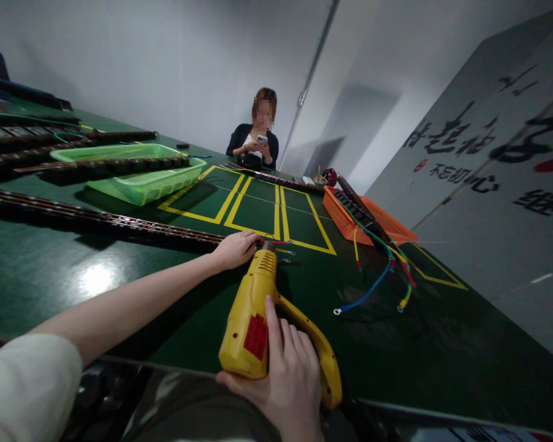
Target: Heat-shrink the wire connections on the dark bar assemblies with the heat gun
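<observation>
My right hand (290, 368) is wrapped round the body of a yellow heat gun (249, 325), with one finger laid along its side. Its metal nozzle (268, 246) points away from me, at short wires (281, 242) with ring terminals. Close beside the nozzle, my left hand (236, 250) is closed over the right end of a long dark busbar strip (120, 222) with copper-coloured rails. Red and blue leads stick out past its fingers. What the fingertips press on is partly hidden.
A green basket (147, 190) at left carries another strip (120, 167); more strips lie behind. An orange basket (391, 225) at right holds a strip with coloured cables (371, 291) hanging out. Yellow tape rectangles (253, 236) mark the green table (419, 362). Across it, a person (253, 138) holds a phone.
</observation>
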`<state>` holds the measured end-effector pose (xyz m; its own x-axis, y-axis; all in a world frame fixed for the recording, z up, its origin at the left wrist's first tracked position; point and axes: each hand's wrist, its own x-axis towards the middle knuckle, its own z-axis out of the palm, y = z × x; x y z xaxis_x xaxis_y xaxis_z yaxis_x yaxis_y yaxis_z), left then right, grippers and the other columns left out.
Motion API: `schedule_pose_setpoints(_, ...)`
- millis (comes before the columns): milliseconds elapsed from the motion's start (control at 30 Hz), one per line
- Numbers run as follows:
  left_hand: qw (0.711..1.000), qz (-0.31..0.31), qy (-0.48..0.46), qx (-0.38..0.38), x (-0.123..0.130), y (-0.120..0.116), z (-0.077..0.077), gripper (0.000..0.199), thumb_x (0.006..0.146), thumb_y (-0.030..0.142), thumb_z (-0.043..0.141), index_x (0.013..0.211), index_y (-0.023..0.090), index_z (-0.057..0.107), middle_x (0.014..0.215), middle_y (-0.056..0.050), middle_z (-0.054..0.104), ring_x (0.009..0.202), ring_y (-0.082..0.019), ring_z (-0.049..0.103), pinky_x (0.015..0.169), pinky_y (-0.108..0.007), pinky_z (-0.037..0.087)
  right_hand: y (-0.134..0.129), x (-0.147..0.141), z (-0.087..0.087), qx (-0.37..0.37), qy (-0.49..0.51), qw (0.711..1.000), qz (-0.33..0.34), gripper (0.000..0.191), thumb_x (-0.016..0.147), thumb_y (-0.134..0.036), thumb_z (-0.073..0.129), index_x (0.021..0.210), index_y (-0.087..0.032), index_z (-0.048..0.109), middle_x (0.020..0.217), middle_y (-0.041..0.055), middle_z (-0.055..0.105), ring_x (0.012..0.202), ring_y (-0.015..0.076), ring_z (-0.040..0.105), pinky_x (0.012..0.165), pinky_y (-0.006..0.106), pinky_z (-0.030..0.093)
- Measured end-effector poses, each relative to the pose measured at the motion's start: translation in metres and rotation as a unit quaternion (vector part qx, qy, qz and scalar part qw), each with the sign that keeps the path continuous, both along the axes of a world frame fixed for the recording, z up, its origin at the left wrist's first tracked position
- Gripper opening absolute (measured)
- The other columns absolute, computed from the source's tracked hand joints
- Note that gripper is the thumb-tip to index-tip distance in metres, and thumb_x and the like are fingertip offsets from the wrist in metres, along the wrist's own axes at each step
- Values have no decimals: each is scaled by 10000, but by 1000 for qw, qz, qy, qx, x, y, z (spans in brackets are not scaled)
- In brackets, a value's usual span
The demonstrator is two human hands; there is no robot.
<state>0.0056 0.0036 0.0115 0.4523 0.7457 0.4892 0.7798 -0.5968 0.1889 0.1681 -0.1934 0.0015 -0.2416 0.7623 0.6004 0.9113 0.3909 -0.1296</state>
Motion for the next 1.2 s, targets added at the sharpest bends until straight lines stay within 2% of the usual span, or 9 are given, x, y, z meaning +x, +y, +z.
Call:
schedule_pose_setpoints(267, 1000, 9, 13, -5, -1, 1, -1, 267, 887, 230, 331, 1025, 167, 550, 1006, -73, 625, 899, -195, 608, 769, -305, 490, 4, 2, 4, 0, -8, 1000, -5, 1096, 624, -862, 380, 1439, -146, 222, 918, 88, 608, 807, 237, 552, 741, 390, 401)
schedule_pose_setpoints(467, 1000, 9, 13, -6, -1, 2, -1, 283, 895, 250, 324, 1055, 173, 544, 1040, -76, 622, 919, -201, 608, 773, -314, 488, 14, 9, 7, -5, -28, 999, -42, 1116, 604, -858, 424, 1425, -122, 252, 907, 97, 618, 786, 242, 562, 725, 381, 409)
schedule_pose_setpoints(733, 1000, 5, 9, -3, -2, 2, -1, 271, 880, 237, 345, 1050, 176, 547, 1037, -76, 630, 941, -198, 609, 798, -310, 492, 26, 17, 5, -4, -51, 995, -82, 1082, 635, -843, 418, 1413, -105, 274, 1005, 147, 638, 862, 269, 595, 761, 391, 429)
schedule_pose_setpoints(967, 1000, 0, 20, 8, -2, 2, 0, 290, 881, 238, 341, 1067, 162, 550, 1034, -87, 629, 947, -209, 612, 794, -315, 498, 26, 19, 5, 13, -73, 994, -75, 1088, 638, -833, 436, 1417, -95, 255, 993, 144, 640, 832, 258, 597, 734, 381, 443)
schedule_pose_setpoints(1200, 1000, -20, 15, -8, -3, 5, 3, 288, 856, 213, 383, 1086, 168, 551, 1054, -85, 623, 977, -198, 607, 839, -306, 496, 11, 8, 4, 15, -36, 998, -46, 1122, 612, -856, 419, 1427, -107, 243, 919, 112, 626, 801, 247, 575, 737, 397, 434)
